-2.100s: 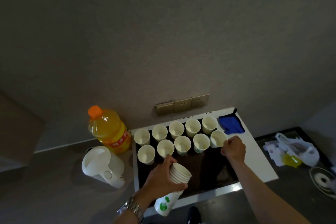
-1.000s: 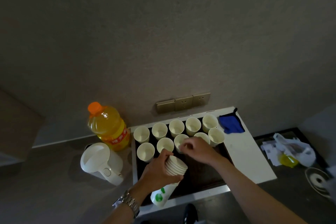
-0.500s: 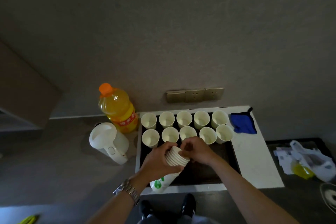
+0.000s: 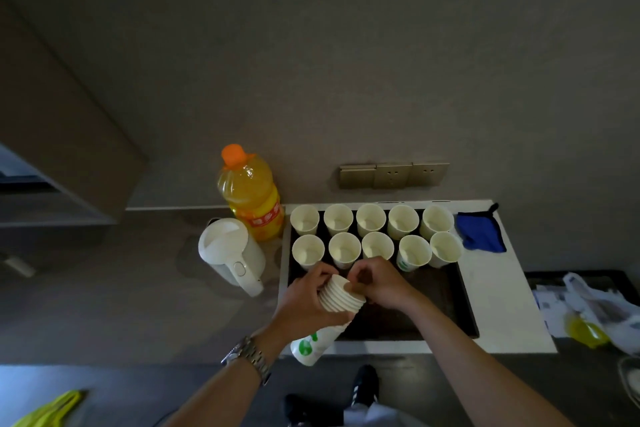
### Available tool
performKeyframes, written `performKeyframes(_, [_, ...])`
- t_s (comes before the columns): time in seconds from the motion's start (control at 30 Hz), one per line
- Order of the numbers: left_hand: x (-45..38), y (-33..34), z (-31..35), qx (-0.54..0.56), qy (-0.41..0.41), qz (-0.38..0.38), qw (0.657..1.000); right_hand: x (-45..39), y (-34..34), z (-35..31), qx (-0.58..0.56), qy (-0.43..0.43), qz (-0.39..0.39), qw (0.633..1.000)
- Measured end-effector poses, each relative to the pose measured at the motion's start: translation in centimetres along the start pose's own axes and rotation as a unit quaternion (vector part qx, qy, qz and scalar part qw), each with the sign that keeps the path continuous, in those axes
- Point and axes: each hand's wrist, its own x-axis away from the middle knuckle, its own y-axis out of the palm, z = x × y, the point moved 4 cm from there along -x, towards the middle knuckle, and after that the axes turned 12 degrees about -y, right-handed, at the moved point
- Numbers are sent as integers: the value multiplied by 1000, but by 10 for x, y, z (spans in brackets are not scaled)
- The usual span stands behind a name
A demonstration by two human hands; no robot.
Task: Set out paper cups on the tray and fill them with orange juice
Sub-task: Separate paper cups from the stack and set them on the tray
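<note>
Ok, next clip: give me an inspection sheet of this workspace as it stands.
Surface: dark counter, black tray on white board.
Job's things: ten cups in two rows, empty; juice bottle capped.
Clutter: white kettle, blue cloth, plastic bag.
Hands: left hand grips cup stack; right hand pinches its top rim.
Cables: nothing seen.
Surroundings: wall sockets.

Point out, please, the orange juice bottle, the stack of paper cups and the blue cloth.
orange juice bottle (image 4: 251, 198): head view, on its yellow body.
stack of paper cups (image 4: 337, 298): head view, on the ribbed rims.
blue cloth (image 4: 479, 232): head view, on its middle.
</note>
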Motion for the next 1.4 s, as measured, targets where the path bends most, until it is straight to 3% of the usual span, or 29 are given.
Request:
performKeyframes(0.33, [12,-36,-26,20,20,-8,1000,-10,31,-35,-54,37,2,998])
performKeyframes(0.67, [19,-40,-40,121,-2,-42,992,-10,56,-45,-93,77,24,992])
performKeyframes(1.23, [13,-50,-35,95,36,-20,995,-15,53,-42,-124,96,23,987])
performKeyframes(1.4, [16,-57,-54,98,9,-11,995,-13,7,-35,-105,68,98,987])
